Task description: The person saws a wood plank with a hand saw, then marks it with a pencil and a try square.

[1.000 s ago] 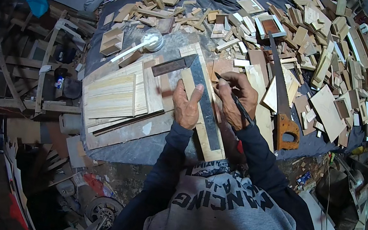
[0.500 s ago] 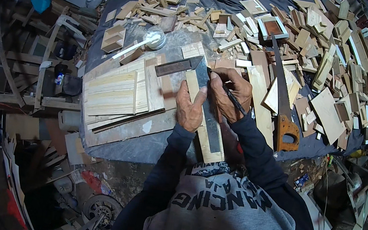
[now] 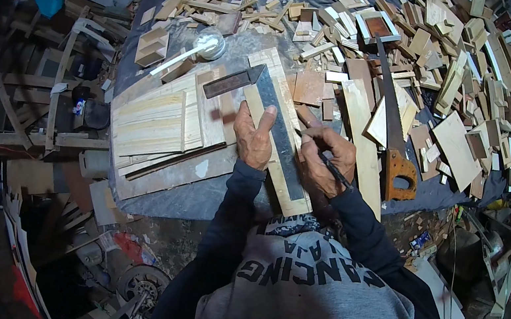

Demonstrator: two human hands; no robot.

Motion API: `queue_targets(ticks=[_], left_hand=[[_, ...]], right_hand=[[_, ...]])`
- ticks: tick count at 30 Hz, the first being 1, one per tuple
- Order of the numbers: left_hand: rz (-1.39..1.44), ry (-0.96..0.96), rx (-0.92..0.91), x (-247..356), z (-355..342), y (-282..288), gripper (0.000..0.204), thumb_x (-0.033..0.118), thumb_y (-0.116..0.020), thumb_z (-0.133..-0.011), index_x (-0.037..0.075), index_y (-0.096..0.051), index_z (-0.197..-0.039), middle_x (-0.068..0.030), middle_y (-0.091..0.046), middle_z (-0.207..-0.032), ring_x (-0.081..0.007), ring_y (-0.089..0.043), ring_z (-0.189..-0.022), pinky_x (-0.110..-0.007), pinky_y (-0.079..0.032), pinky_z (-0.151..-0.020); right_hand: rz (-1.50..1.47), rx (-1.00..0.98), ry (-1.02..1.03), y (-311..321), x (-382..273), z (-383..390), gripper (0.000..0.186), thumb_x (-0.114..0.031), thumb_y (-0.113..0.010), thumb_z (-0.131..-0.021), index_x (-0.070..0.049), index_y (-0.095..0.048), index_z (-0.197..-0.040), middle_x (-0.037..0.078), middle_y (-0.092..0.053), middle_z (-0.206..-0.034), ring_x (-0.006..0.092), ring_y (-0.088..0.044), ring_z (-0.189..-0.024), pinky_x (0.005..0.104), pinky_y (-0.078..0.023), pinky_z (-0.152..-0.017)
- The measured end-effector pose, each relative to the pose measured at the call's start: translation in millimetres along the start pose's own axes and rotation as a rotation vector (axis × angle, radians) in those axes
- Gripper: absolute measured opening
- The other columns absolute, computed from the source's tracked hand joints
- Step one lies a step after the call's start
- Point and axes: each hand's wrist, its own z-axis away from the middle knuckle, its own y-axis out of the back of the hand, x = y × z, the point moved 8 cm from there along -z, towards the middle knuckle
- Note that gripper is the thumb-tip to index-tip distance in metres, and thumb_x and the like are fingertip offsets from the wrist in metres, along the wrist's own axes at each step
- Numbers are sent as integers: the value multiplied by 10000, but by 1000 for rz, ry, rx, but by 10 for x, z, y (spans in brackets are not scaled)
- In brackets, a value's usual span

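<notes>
A pale wooden board (image 3: 272, 60) slants from the bench toward my chest. Across it lies a try square with a dark stock (image 3: 227, 83) and a long dark blade (image 3: 278, 123) running down the board. My left hand (image 3: 254, 138) grips the board's left edge, its thumb pressing on the blade. In my right hand (image 3: 330, 161) is a dark pen (image 3: 337, 173), pinched between the fingers. Its tip end is beside the blade's right edge, around mid-length; fingers partly cover the contact with the wood.
Stacked pale panels (image 3: 155, 120) lie left of the board. A handsaw (image 3: 398, 138) with a wooden handle lies at right, beside a long plank (image 3: 358, 109). A clear tub (image 3: 209, 45) with a white stick stands farther back. Wood offcuts (image 3: 420, 45) heap across the far and right bench.
My right hand has moved with the pen down along the blade, nearer to my chest. The left hand keeps its hold on the board and try square. The view has shifted slightly.
</notes>
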Motion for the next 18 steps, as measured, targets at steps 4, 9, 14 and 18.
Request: queue_targets(ticks=[4, 9, 14, 18], left_hand=[[-2, 12, -13, 0, -20, -4, 258, 104, -593, -922, -16, -553, -1146, -74, -638, -1060, -145, -582, -937, -288, -444, -883], [-38, -20, -14, 51, -5, -30, 263, 111, -597, -920, -19, -552, -1144, -81, -640, -1066, -150, -584, -943, -288, -446, -882], [-41, -33, 0, 64, -17, -12, 254, 120, -600, -921, -21, -555, -1128, -82, -646, -1050, -151, -588, -927, -291, -456, -864], [-51, -4, -22, -12, -6, 4, 243, 122, -601, -920, -20, -561, -1113, -76, -650, -1025, -151, -588, -910, -292, -463, -848]], right_hand=[[-81, 75, 17, 76, -27, -20, 73, -40, -600, -892, 15, -647, -884, 59, -649, -700, 99, -590, -552, 245, -480, -556], [52, 48, 155, 5, -180, -87, 64, -37, -632, -847, 21, -648, -870, 76, -648, -707, 111, -595, -573, 252, -482, -564], [41, -2, 131, -27, -131, -40, 85, -53, -650, -838, 24, -655, -874, 77, -646, -716, 114, -600, -601, 247, -481, -571], [-22, -156, -63, -73, 18, -154, 120, -88, -652, -851, 27, -659, -884, 82, -654, -726, 111, -608, -610, 245, -483, -572]])
